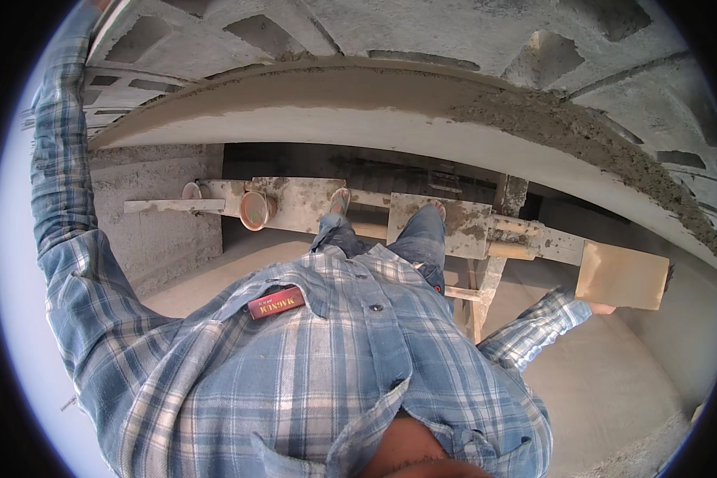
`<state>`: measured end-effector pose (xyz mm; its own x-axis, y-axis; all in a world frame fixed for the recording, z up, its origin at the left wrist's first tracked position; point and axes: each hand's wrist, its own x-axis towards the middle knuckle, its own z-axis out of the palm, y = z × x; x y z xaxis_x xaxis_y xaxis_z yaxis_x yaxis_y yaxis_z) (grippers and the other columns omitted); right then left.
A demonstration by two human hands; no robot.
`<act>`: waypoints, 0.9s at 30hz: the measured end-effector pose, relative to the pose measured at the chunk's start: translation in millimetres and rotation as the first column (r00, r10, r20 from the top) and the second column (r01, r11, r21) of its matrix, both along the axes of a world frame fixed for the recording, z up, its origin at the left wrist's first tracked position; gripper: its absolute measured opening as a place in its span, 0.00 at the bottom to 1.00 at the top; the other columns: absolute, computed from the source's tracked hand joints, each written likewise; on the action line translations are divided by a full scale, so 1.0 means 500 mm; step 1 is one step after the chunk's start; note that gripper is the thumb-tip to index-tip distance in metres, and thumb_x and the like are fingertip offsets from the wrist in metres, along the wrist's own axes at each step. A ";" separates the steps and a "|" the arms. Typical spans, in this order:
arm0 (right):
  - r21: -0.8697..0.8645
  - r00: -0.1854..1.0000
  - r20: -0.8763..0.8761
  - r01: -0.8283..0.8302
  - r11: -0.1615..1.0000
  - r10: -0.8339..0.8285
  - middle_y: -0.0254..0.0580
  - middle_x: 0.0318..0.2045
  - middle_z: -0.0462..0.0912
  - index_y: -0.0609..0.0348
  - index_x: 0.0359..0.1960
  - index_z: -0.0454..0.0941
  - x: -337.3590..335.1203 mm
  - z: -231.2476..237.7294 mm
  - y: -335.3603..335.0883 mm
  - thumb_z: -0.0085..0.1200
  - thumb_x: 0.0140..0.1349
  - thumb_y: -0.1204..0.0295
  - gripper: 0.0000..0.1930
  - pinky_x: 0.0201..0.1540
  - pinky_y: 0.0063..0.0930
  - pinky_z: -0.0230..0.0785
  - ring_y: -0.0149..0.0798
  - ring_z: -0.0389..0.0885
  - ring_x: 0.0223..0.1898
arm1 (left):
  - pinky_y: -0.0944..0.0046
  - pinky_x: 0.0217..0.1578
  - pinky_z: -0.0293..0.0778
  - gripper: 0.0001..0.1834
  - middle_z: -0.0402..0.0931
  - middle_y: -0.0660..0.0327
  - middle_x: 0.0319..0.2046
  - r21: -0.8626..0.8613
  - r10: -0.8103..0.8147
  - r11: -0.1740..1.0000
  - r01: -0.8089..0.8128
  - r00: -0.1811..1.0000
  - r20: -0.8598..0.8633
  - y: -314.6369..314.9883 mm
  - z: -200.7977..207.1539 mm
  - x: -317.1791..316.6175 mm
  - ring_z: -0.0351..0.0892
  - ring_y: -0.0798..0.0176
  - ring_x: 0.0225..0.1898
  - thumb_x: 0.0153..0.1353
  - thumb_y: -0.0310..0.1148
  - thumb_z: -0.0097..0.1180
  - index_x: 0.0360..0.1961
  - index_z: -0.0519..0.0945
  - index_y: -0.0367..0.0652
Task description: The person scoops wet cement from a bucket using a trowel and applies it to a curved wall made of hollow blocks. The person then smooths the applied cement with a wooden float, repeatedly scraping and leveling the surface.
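Observation:
My right hand (602, 308) is low at the right, beside the scaffold planks. It grips a flat rectangular tan board (623, 276), like a plasterer's float, with its smooth face toward me. Most of that hand's fingers are hidden behind the board. My left arm reaches up along the left edge. Only a sliver of my left hand (97, 4) shows at the top rim, so its fingers and anything in them cannot be made out. Ahead of me, a band of wet grey plaster (295, 94) runs along the curved beam, with rougher mortar (550, 123) toward the right.
I stand on narrow, mortar-stained scaffold boards (295, 203) above a lower floor (589, 382). A bucket (257, 210) sits on the boards left of my feet, near a smaller container (191, 190). Wooden supports (490, 291) stand below. A recessed concrete ceiling (446, 32) hangs overhead.

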<state>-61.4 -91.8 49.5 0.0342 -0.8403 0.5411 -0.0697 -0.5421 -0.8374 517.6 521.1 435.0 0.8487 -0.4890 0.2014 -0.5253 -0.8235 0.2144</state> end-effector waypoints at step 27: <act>0.142 0.918 0.344 0.155 0.978 -0.196 0.41 0.45 0.82 0.57 0.47 0.79 0.682 0.071 0.825 0.67 0.56 0.67 0.18 0.51 0.43 0.72 0.50 0.78 0.46 | 0.69 0.43 0.75 0.23 0.79 0.56 0.41 0.061 -0.444 0.896 0.440 0.889 0.112 -0.111 0.031 0.059 0.77 0.70 0.41 0.74 0.43 0.46 0.56 0.72 0.31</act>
<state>279.8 320.6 85.2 -0.2959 -0.8699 0.3945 0.1565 -0.4516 -0.8784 547.2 465.6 450.7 0.5137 -0.8159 0.2653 -0.8566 -0.5055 0.1038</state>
